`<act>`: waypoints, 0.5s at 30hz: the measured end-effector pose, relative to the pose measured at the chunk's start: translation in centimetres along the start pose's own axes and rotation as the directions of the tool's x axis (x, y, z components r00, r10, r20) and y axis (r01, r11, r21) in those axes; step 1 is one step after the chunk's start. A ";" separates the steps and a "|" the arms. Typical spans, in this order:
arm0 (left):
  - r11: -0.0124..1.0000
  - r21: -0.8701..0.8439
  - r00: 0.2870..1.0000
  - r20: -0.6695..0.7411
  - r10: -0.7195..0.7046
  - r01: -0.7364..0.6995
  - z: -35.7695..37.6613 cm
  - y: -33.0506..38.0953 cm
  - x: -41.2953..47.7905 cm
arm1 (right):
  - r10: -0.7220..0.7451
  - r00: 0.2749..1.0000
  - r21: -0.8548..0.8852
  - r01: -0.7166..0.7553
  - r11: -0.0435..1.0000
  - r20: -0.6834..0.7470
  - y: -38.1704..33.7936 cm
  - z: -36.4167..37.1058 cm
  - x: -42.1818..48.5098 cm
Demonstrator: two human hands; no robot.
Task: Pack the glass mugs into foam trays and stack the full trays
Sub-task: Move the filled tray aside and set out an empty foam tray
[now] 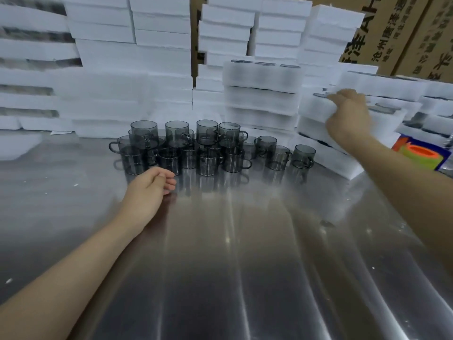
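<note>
1. Right hand (pixel 349 119) was up at two o'clock, with fingers and thumb clamped on the edge of a white rectangular foam tray (pixel 313 107) on top of a stack (dark rims seemed to show in its pockets, though blurred).
2. Left hand (pixel 152 186) lay at eleven o'clock on the shiny steel table (pixel 245 241), loosely curled and holding nothing, just short of the mugs. The two hands were well apart.
3. The smoky grey glass mugs with loop handles (pixel 188 148) were clustered at twelve o'clock, unpacked.
4. Handling, as I judged it: the glass was smooth, hard and chip-prone, so take each mug by the handle or round the body, lifting the perched ones first. The foam was light and stiff but crumbly. A loaded tray would want a hand at each end.
5. The count: four mugs sat on an upper tier and three stood apart towards one o'clock. The rest overlapped, giving upwards of fifteen in all.
6. A stack of filled foam trays (pixel 261 94) stood at one o'clock, at least three high. Behind it were too many white trays to count.
</note>
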State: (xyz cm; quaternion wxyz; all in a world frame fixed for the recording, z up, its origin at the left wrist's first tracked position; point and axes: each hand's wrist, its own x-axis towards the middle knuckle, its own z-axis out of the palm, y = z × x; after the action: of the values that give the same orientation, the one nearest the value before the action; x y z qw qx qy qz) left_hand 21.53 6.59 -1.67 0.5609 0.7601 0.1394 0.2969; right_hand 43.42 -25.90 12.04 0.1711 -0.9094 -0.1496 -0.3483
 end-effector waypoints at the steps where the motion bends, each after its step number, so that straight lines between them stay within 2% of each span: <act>1: 1.000 0.009 1.000 -0.004 -0.001 0.001 0.0 0.2 -0.1 | 0.033 0.997 0.187 -0.018 0.982 -0.076 -2.2 0.1 -1.8; 2: 1.000 0.010 1.000 -0.008 -0.006 0.007 0.0 0.4 -0.2 | 0.085 0.993 0.393 -0.046 0.918 -0.081 -4.8 0.2 -3.9; 4: 1.000 -0.012 0.999 -0.018 -0.027 0.027 0.1 0.8 -0.3 | 0.131 0.987 0.741 -0.155 0.654 0.091 -10.4 1.2 -8.4; 5: 0.999 -0.026 0.999 -0.029 -0.030 0.030 0.1 1.0 -0.3 | 0.131 0.975 0.828 -0.220 0.515 0.178 -12.8 2.0 -10.6; 6: 0.999 -0.031 0.998 -0.054 -0.018 0.016 0.0 1.2 -0.3 | 0.120 0.964 0.864 -0.267 0.426 0.238 -14.8 3.0 -12.5; 8: 0.999 -0.005 0.984 -0.174 0.047 -0.049 -0.6 1.4 -0.2 | 0.034 0.951 0.868 -0.296 0.398 0.309 -17.5 4.5 -15.2; 10: 0.997 0.010 0.939 -0.338 0.070 -0.071 -1.7 0.9 0.4 | -0.096 0.935 0.852 -0.265 0.450 0.342 -18.5 5.5 -15.9; 12: 1.000 -0.020 0.885 -0.466 0.004 -0.015 -3.1 0.1 1.7 | -0.141 0.928 0.844 -0.242 0.478 0.345 -18.6 5.8 -15.8; 15: 0.993 0.022 0.838 -0.539 -0.087 0.117 -5.5 -1.4 4.5 | -0.181 0.934 0.857 -0.190 0.479 0.308 -18.1 5.8 -15.8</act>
State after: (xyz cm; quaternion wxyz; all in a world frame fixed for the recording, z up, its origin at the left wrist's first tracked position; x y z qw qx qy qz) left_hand 21.94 13.73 -0.57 0.4939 0.6529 0.3389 0.4636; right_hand 28.44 -9.63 0.88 0.5819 -0.7406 -0.3322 -0.0510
